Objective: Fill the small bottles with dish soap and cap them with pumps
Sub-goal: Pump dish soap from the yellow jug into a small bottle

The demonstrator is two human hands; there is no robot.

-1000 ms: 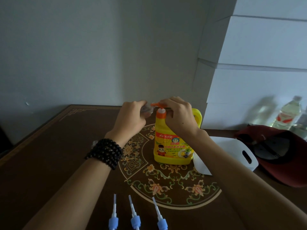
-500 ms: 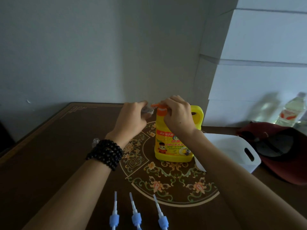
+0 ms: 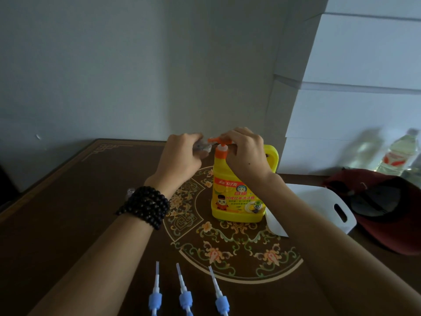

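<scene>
A yellow dish soap jug (image 3: 239, 197) with an orange pump head (image 3: 219, 140) stands on the patterned dark table (image 3: 68, 224). My right hand (image 3: 245, 153) rests on top of the pump head, fingers curled over it. My left hand (image 3: 182, 159) holds a small clear bottle (image 3: 201, 147) up against the pump's spout; most of the bottle is hidden by my fingers. Three blue-collared pump caps (image 3: 185, 298) with white tubes lie in a row at the near edge. Another small clear bottle (image 3: 130, 192) peeks out behind my left wrist.
A white plastic basket (image 3: 328, 208) lies right of the jug, partly under my right forearm. A dark red cap (image 3: 385, 208) sits at the far right, with a clear drink bottle (image 3: 397, 153) behind it. Walls close the back.
The pump head sat pressed lower half a second ago and stands raised again now, my right hand with it. My left hand keeps the small bottle at the spout.
</scene>
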